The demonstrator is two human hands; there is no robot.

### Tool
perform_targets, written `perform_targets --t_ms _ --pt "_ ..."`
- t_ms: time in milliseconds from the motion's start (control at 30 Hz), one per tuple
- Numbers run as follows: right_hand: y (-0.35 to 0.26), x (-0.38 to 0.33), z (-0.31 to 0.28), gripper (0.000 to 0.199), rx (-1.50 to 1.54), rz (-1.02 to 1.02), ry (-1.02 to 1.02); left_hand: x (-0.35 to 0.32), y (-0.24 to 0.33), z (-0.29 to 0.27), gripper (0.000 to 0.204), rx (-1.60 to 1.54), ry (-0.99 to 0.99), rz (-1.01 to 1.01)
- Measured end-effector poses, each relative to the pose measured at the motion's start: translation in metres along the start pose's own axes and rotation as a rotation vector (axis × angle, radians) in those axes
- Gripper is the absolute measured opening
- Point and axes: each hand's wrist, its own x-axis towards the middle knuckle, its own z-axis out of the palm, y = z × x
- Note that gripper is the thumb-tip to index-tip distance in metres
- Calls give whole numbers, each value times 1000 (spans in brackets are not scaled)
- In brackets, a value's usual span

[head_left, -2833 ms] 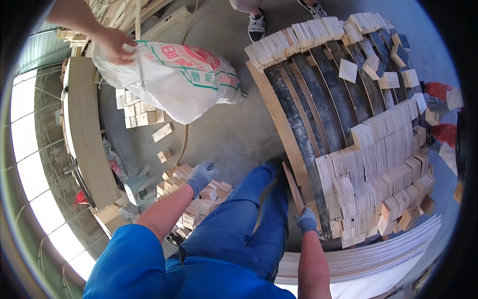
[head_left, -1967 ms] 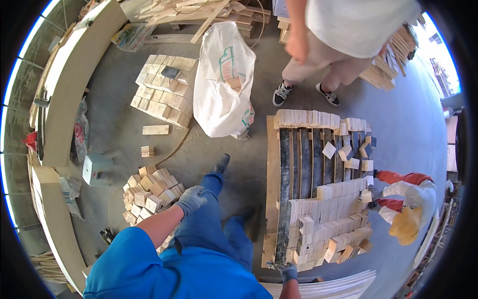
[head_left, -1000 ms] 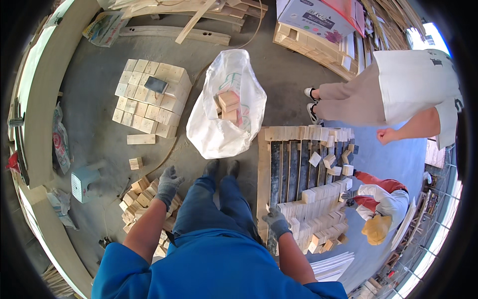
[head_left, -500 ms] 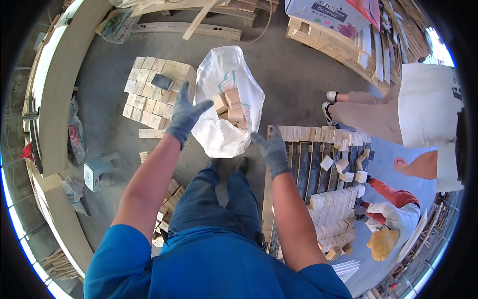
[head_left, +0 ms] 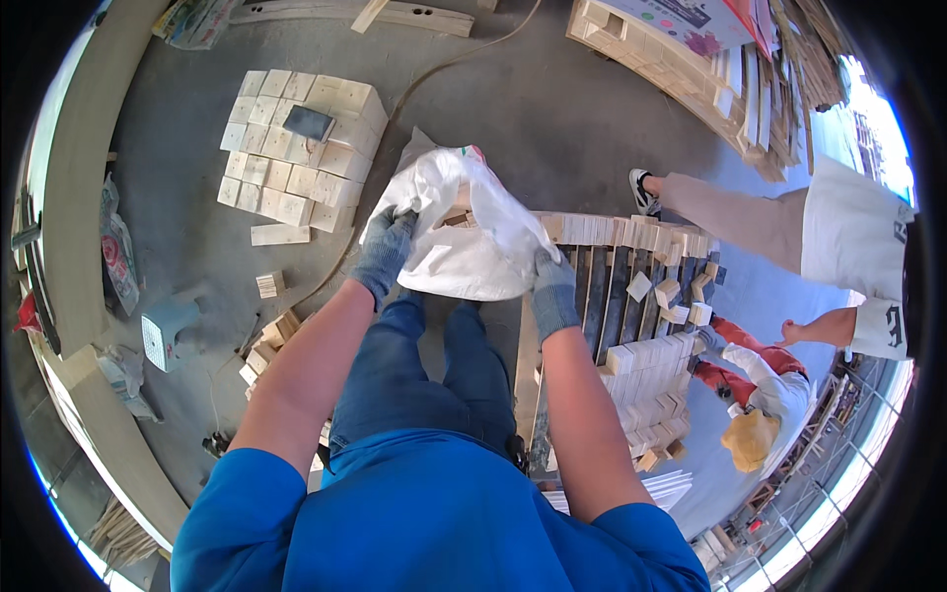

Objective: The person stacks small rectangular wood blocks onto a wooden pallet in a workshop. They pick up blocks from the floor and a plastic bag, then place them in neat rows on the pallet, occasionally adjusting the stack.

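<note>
From where I stand, a big white bag (head_left: pixel 449 270) is at twelve o'clock from the person in blue, just past their knees. Make the bag the middle of a clock. The left hand (head_left: pixel 387 247) has its fingers curled tight on the rim at nine o'clock. The right hand (head_left: pixel 553 289) grips the rim at about four. I think they hold far-apart sides so the floppy top won't fall shut. Some wood blocks (head_left: pixel 458 218) peek out from inside. I can't tell if its bottom sits on the floor.

At ten o'clock, more blocks sit in a neat stack (head_left: pixel 286 178), maybe so it won't tip. A dark flat thing (head_left: pixel 309 122) lies on top. At four, thin wood pieces (head_left: pixel 651 365) stand in rows on dark slats (head_left: pixel 595 286), perhaps to stay tidy.
</note>
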Motion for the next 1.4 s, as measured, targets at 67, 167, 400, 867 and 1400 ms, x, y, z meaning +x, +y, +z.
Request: perform_targets --t_ms 67,167,400,867,1400 --pt "11 -15 -6 18 75 -14 78 -14 12 -7 33 -25 30 -45" --pt "15 -49 -7 22 159 85 64 -38 52 -25 43 -72 64 -41" --pt "2 -89 -29 23 -519 -313 -78 -118 70 -60 45 -94 144 -102" --pt "-66 -177 46 23 -179 -84 -464 -259 46 -152 37 -554 459 -39" --pt "-3 -340 296 35 -663 -17 -830 -319 52 -404 37 -849 775 252"
